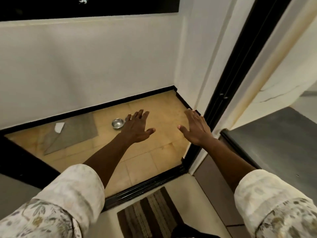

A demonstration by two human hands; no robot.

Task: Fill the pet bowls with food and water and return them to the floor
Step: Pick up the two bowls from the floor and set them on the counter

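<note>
A small shiny steel bowl (117, 123) stands on the yellow tiled floor near the far wall and looks empty. Just right of it, a second steel bowl (128, 117) shows only as a sliver behind my fingers. My left hand (138, 127) is stretched out flat, palm down, fingers apart, high above the floor and overlapping the second bowl in the view. My right hand (196, 128) is also stretched out flat with spread fingers, further right near the dark door frame. Neither hand holds anything.
A grey cloth mat (72, 134) with a white scrap (59, 127) on it lies left of the bowls. A black sliding-door track (145, 184) crosses the threshold. A striped brown doormat (151, 215) lies on my side. A dark grey countertop (274, 145) is at right.
</note>
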